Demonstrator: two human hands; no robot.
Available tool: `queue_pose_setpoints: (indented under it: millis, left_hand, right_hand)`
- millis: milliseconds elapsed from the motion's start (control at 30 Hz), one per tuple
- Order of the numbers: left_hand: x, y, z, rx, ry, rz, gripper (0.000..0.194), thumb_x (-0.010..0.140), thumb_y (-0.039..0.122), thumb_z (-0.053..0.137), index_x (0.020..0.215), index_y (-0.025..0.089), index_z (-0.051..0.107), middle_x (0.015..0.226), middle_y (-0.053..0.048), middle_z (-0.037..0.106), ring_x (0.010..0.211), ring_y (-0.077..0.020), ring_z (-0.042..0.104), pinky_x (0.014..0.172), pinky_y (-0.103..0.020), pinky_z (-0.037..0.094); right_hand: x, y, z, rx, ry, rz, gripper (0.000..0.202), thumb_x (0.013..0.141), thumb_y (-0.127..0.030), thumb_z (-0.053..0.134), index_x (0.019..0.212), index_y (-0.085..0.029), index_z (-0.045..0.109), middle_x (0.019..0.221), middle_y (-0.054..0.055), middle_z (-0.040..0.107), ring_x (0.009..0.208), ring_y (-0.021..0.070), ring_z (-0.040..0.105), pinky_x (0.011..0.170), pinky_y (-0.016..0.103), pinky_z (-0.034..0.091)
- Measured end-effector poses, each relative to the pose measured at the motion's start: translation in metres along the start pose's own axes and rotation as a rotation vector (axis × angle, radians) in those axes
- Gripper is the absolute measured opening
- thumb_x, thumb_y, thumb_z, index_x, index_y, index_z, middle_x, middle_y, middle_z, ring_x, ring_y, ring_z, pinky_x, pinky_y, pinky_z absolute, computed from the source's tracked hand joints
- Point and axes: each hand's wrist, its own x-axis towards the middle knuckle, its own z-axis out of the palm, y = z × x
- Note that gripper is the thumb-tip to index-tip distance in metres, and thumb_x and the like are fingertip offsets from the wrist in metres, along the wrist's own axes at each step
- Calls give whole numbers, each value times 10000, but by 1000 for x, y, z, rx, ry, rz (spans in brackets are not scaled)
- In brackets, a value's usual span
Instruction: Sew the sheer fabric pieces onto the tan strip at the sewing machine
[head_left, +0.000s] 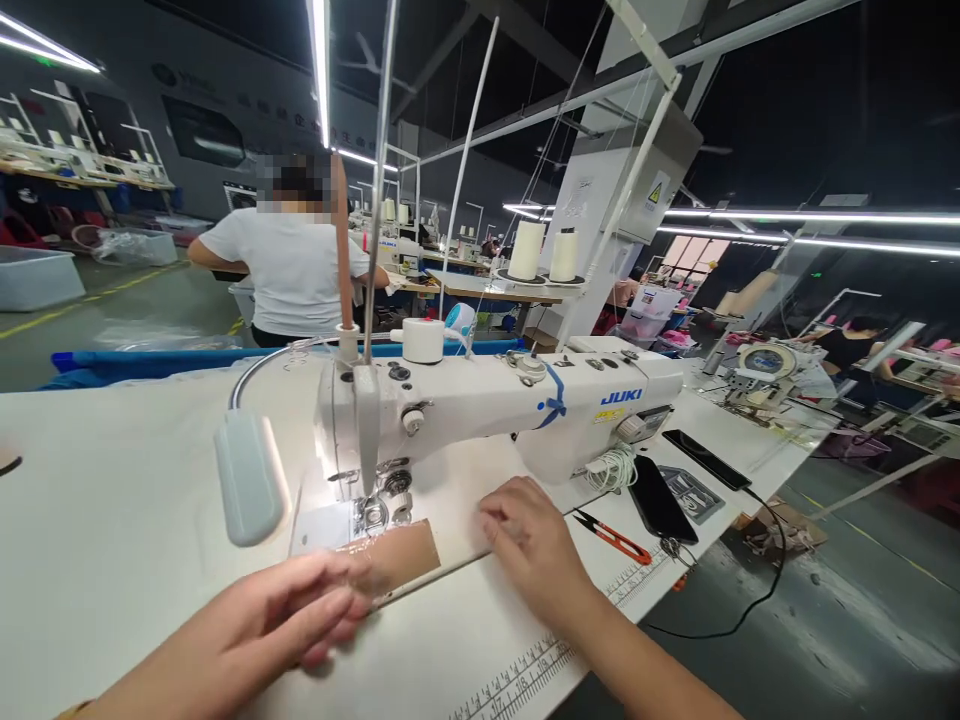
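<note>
My left hand (296, 615) is at the front of the sewing machine (480, 400), its fingers curled and slightly blurred, thumb near the fingertips. Its fingers overlap the left end of a flat brown piece (409, 552) in front of the presser foot (371, 515). To the right, my right hand (532, 545) is closed with thumb and fingers together; what it pinches, if anything, is hidden. A thin pale strip (435, 575) runs between both hands; whether it is a cord or the machine bed's edge I cannot tell.
Orange thread snips (615, 538), a black phone (664, 500) and a second dark device (706, 460) on a cable lie right. A grey lamp (251, 480) stands left of the needle. Thread cones (527, 250) rise behind. A person in a white shirt (292, 265) sits ahead.
</note>
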Motion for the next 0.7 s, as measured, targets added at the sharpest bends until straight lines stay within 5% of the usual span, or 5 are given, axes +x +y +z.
queue_pose_setpoints:
  millis: [67, 167, 267, 467, 700]
  left_hand:
    - [2, 2, 17, -309, -22, -184, 794, 764, 873, 686, 1286, 274, 675, 1128, -104, 769, 1066, -306, 732, 895, -405, 633]
    - [1, -1, 25, -355, 28, -219, 723, 713, 681, 838, 1220, 222, 604, 804, 10, 667, 757, -206, 661, 677, -304, 542]
    - [-9, -2, 11, -145, 56, -191, 513, 759, 546, 763, 1103, 202, 601, 638, 89, 508, 583, -145, 490, 564, -262, 375]
    - [-33, 0, -17, 537, 398, 55, 276, 945, 419, 561, 1124, 235, 662, 978, -35, 694, 867, -253, 638, 764, -364, 479]
    - [-41, -24, -2, 582, 112, 310, 119, 944, 240, 581, 1014, 247, 677, 1164, -58, 670, 1040, -260, 602, 899, -389, 512]
  right_hand:
    - [-14, -24, 14, 63, -105, -209, 185, 1046, -219, 555, 946, -221, 712, 890, 47, 675, 882, 212, 607, 837, 341, 486]
    - [-29, -47, 25, 186, -247, -372, 119, 1051, -249, 603, 1081, -238, 717, 936, 37, 710, 859, 200, 623, 834, 332, 518]
    - [-32, -46, 22, 197, -205, -217, 173, 1072, -226, 577, 1179, -255, 709, 998, 42, 711, 930, 211, 647, 843, 342, 526]
    - [-33, -31, 25, 110, -295, -244, 249, 1074, -148, 508, 1208, -258, 685, 1023, 60, 675, 953, 229, 623, 817, 362, 532]
    - [-31, -41, 46, -124, -440, -361, 227, 1002, -199, 614, 1217, -251, 668, 1069, 88, 639, 922, 258, 577, 769, 386, 536]
